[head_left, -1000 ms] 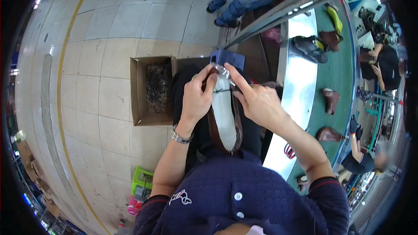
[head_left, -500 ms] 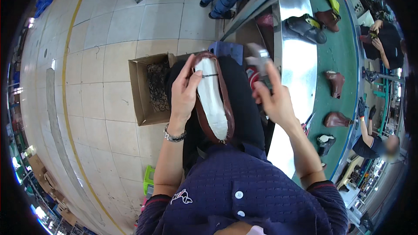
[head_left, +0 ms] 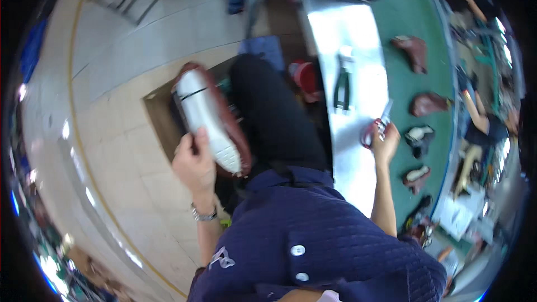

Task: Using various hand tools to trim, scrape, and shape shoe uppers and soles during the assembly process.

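Note:
A brown leather shoe upper (head_left: 232, 126) rests sole side up over my left thigh, its white bottom showing with a dark strap-like band across it. My left hand (head_left: 194, 165) is closed at the shoe's left edge, thumb and finger gripping it. To the right, over the metal worktop, my right hand (head_left: 385, 141) is wrapped round a pair of red-handled scissors (head_left: 382, 125), blades pointing away from me. Dark green-handled pliers (head_left: 342, 85) lie on the metal, beyond that hand and to its left.
Beyond the metal worktop (head_left: 358, 182) runs a green conveyor belt (head_left: 400, 14) with several brown and black shoes. A cardboard box (head_left: 158, 113) stands on the floor by my left leg, partly behind the shoe. A red container (head_left: 305, 80) sits beside the worktop. Other people are at the far right.
The shoe has shifted left and tilted, my left hand now lower on it. My right hand has left a blurred metal-headed tool and holds scissors. Pliers now lie on the worktop. The view has turned.

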{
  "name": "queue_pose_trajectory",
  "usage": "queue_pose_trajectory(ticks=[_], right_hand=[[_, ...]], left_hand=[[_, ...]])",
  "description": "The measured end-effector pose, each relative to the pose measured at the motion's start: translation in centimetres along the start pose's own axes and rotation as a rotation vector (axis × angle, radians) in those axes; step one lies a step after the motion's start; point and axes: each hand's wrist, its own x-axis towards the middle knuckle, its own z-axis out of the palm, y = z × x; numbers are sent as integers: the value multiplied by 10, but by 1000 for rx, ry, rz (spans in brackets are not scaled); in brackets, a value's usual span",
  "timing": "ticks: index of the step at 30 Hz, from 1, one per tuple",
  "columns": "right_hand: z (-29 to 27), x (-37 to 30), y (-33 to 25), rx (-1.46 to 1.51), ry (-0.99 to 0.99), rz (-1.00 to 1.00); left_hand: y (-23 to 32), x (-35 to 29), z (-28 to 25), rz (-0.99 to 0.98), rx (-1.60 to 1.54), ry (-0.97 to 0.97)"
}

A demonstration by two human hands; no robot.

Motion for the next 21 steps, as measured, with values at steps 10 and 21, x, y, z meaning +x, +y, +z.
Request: queue_pose_trajectory(ticks=[10, 21], right_hand=[[-65, -34, -82, 962, -704, 192], [-60, -87, -280, 792, -1634, 43]], left_hand=[[12, -1, -12, 98, -151, -183], [9, -2, -1, 83, -231, -172]])
